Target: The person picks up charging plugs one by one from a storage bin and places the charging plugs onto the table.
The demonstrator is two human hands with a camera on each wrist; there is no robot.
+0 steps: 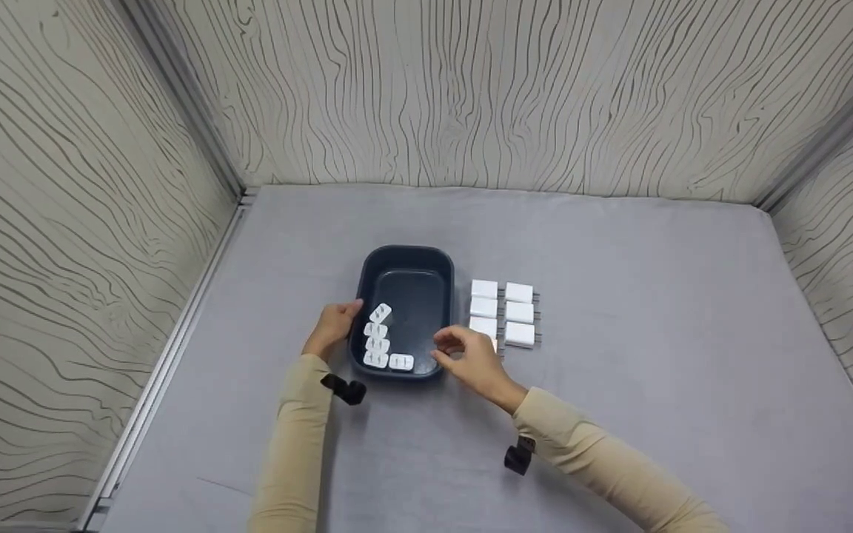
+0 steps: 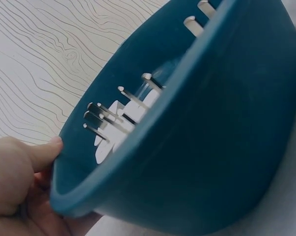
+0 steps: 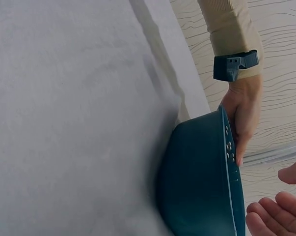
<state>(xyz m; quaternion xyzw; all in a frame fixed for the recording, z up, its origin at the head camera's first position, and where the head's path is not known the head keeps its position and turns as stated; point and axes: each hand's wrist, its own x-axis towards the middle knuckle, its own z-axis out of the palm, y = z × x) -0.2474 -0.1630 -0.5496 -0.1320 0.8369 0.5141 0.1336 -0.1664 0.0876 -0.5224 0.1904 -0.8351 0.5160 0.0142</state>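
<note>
A dark blue plastic bin (image 1: 415, 374) sits on the table, and my left hand (image 1: 332, 328) grips its left rim. In the left wrist view the thumb (image 2: 47, 152) lies over the rim, with the fingers below it on the outer wall. Several white plug adapters (image 1: 377, 344) stand inside along the left and near sides, prongs up; one at the far end of the row is turned at an angle. Over the bin's right rim hovers my right hand (image 1: 474, 363), its thumb and forefinger apart with nothing between them.
Right of the bin, several more white plug adapters (image 1: 520, 312) lie in two columns, prongs pointing right; the right hand partly hides the nearest of the left column. A grey cloth covers the table (image 1: 656, 333). Wood-patterned panels (image 1: 471, 96) stand behind and at the sides.
</note>
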